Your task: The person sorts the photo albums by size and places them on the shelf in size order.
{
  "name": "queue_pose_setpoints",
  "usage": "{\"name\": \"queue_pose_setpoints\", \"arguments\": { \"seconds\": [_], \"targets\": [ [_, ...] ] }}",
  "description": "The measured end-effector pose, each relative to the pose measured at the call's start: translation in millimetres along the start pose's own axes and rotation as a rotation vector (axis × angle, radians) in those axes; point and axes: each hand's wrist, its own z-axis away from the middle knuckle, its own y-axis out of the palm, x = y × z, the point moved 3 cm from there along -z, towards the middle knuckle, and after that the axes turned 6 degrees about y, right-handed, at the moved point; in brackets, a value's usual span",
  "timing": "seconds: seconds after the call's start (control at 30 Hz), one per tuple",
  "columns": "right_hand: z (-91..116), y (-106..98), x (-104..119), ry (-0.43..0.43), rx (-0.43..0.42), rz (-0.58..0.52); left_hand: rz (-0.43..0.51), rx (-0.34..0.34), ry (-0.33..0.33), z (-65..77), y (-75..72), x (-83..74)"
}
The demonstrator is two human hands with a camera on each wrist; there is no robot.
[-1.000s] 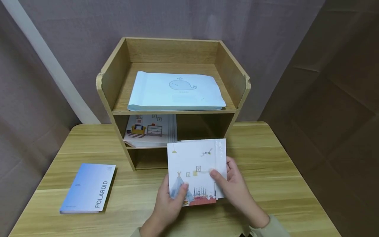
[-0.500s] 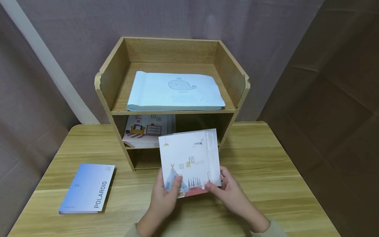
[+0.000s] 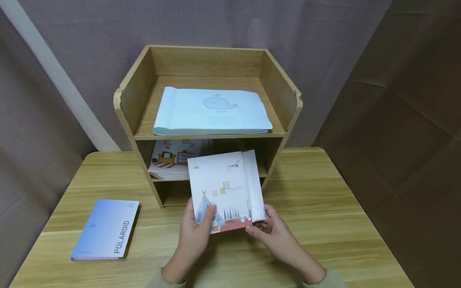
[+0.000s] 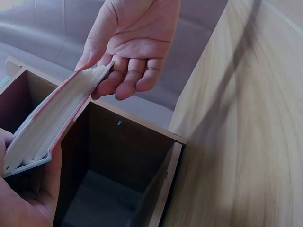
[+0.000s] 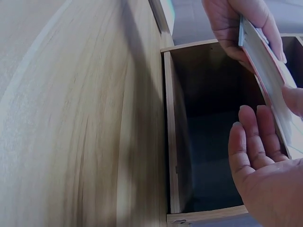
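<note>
A white photo album with a drawn blue tent and red rug is held above the table, in front of the shelf. My left hand grips its lower left side, thumb over the cover and fingers underneath. At the lower right corner, my right hand pinches the edge with its thumb on top. In the left wrist view, the album's page block faces the camera between red-edged covers, and the right fingers are loosely bent below it. A shiny pale strip runs down the album's right side.
Behind stands a wooden shelf. Its top tier bears a pale blue whale-print book; its middle tier has a book with a furniture drawing. A blue-white POLAROID book lies on the table at left.
The album has moved up and left and tilted slightly. My right hand has slid from the album's right side down to its lower right corner. My left hand keeps its grip.
</note>
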Motion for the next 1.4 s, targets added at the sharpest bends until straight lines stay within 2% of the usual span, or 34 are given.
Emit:
{"name": "queue_pose_setpoints", "arguments": {
  "seconds": [0.23, 0.43, 0.57, 0.7, 0.83, 1.03, 1.27, 1.4],
  "targets": [
    [-1.7, 0.6, -0.2, 0.0, -0.054, -0.002, 0.024, 0.024, -0.002, -1.5, 1.1, -2.3],
    [-2.5, -0.1, -1.8, 0.008, -0.078, -0.006, 0.024, 0.052, -0.046, -1.8, 2.3, -1.9],
    [-2.3, -0.3, -2.4, 0.02, -0.083, -0.011, -0.004, 0.098, -0.071, -2.2, 2.7, -3.3],
    [-1.8, -0.6, -2.6, 0.034, -0.087, -0.037, -0.02, 0.164, -0.057, -2.4, 2.6, -6.1],
    [-1.5, -0.5, -1.9, 0.028, -0.095, -0.073, 0.007, 0.21, -0.059, -1.8, 2.5, -8.9],
    [-1.5, 0.2, 1.0, 0.0, -0.104, -0.116, 0.059, 0.237, -0.062, 0.1, 2.2, -10.5],
    [-1.3, -2.3, 6.6, -0.02, -0.102, -0.127, 0.14, 0.285, -0.006, -0.7, 3.3, -12.9],
    [-1.5, -4.2, 10.1, -0.02, -0.116, -0.13, 0.138, 0.259, 0.001, -2.3, 3.2, -14.9]
  ]
}}
